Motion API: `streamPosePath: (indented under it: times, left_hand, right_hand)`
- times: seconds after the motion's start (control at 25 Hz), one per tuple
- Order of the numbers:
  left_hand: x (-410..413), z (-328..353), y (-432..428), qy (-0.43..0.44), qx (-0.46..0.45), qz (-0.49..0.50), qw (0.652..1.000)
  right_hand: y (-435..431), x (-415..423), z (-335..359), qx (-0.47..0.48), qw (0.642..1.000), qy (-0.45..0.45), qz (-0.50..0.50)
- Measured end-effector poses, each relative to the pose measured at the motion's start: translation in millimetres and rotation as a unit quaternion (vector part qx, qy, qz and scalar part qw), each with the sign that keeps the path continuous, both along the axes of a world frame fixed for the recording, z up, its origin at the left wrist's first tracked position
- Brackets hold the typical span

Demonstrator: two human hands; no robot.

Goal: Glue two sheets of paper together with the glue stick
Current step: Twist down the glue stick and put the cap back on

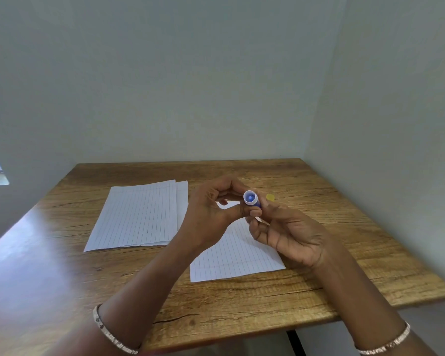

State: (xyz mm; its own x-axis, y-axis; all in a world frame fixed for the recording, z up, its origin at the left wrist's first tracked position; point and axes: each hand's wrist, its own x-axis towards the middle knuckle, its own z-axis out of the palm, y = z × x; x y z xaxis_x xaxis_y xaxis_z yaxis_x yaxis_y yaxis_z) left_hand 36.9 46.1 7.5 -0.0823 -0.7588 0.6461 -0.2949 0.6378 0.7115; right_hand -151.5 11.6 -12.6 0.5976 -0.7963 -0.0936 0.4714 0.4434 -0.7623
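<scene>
Both hands hold a small blue glue stick above the table, its open white-rimmed end facing me. My left hand pinches the tube's near end between thumb and fingers. My right hand curls its fingers round the tube's body from below. A lined white sheet lies at the left with another sheet's edge showing under its right side. A second lined sheet lies under my hands, partly hidden by them.
A small yellow cap-like object lies on the wooden table just behind my right hand. Grey walls close the table's far and right sides. The table's front edge runs near my forearms.
</scene>
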Motion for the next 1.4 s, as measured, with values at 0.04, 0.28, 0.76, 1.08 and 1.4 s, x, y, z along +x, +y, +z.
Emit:
streamPosePath:
  times: [0.04,0.28,0.76,1.08,1.4]
  left_hand:
    - [0,0,0,0.002,0.001,-0.001,1.0]
    - [-2,2,1,-0.012,-0.001,-0.008,1.0]
    - [-1,-4,-7,0.151,0.108,-0.084,0.979]
    - [1,-7,-11,0.202,0.153,-0.08,0.964]
    - [2,-9,-14,0.191,0.183,-0.041,0.963]
  right_hand:
    - [-1,2,0,0.011,1.0,0.02,-0.01]
    - [2,1,1,-0.001,1.0,0.008,0.006]
    - [4,3,3,-0.025,0.999,0.023,-0.031]
    - [8,5,6,-0.029,0.997,0.033,-0.058]
    - [5,1,5,-0.149,0.96,0.181,-0.155]
